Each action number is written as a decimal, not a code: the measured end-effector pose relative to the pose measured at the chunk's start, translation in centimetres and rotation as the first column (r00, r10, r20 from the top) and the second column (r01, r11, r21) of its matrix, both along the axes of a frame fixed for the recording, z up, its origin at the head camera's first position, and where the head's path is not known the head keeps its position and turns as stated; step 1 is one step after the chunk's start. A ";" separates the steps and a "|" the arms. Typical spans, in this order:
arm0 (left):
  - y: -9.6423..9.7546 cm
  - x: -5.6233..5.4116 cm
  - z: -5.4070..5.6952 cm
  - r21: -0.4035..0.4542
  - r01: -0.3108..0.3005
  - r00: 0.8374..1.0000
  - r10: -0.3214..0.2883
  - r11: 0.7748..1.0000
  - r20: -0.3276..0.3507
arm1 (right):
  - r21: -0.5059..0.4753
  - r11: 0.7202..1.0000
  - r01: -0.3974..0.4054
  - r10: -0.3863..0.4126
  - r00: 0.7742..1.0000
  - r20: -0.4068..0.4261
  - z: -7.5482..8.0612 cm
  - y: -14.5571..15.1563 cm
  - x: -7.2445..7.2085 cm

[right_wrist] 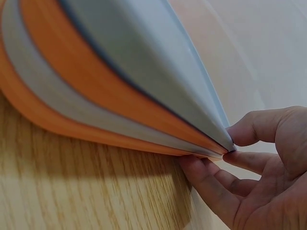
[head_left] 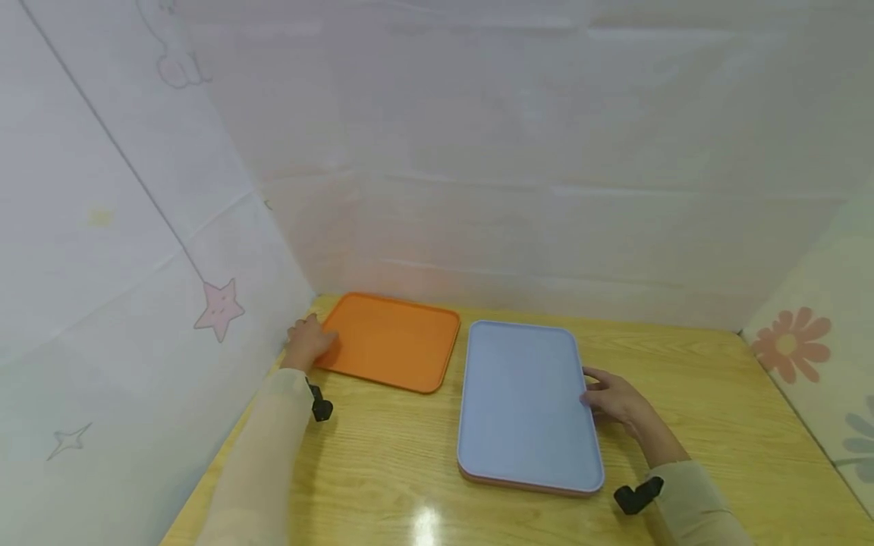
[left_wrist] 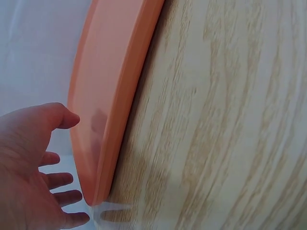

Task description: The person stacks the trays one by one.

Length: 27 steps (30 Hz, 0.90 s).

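Note:
A light blue tray [head_left: 529, 406] tops a stack of several trays on the wooden table. From the side, the right wrist view shows an orange tray [right_wrist: 62, 57] under it, then a pale tray [right_wrist: 43, 91], then another orange one. My right hand [head_left: 617, 398] pinches the blue tray's right edge between thumb and index finger, the other fingers against the edges lower in the stack. A separate orange tray [head_left: 389, 341] lies flat at the back left. Beside its left end is my left hand [head_left: 307, 341], fingers spread and thumb over the rim.
The wooden table [head_left: 372, 447] runs back to a pale cloth wall [head_left: 512, 152]. A patterned cloth [head_left: 136, 341] stands close along the left side, near my left hand. Another cloth with flowers [head_left: 812, 364] borders the right edge.

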<state>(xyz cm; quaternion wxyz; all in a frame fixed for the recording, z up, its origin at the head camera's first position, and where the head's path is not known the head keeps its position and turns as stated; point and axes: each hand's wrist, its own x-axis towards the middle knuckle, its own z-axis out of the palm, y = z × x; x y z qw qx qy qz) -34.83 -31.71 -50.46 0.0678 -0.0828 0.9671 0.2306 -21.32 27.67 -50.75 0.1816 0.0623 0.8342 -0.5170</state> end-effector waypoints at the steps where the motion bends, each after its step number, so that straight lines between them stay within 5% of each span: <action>1: 0.0 0.1 0.0 0.001 0.000 1.000 0.000 1.000 -0.003 | -0.001 1.000 0.003 -0.003 1.000 0.001 0.0 0.0 0.0; 10: 0.0 0.4 -0.6 -0.046 0.013 0.998 -0.010 0.999 0.060 | -0.006 1.000 0.007 -0.007 1.000 -0.006 -0.3 0.1 0.0; 19: 0.0 0.8 -0.4 -0.133 0.027 1.000 -0.027 0.991 -0.005 | -0.002 1.000 0.018 -0.018 1.000 -0.005 -0.4 0.1 0.0; 23: -0.7 0.6 -0.6 -0.102 0.052 0.998 -0.054 0.993 -0.015 | 0.002 1.000 0.019 -0.019 1.000 0.002 -0.2 0.1 0.0; 27: -1.9 0.3 -0.6 0.017 0.085 0.996 -0.085 0.996 0.008 | 0.005 1.000 0.016 -0.016 1.000 0.005 -0.2 0.1 0.0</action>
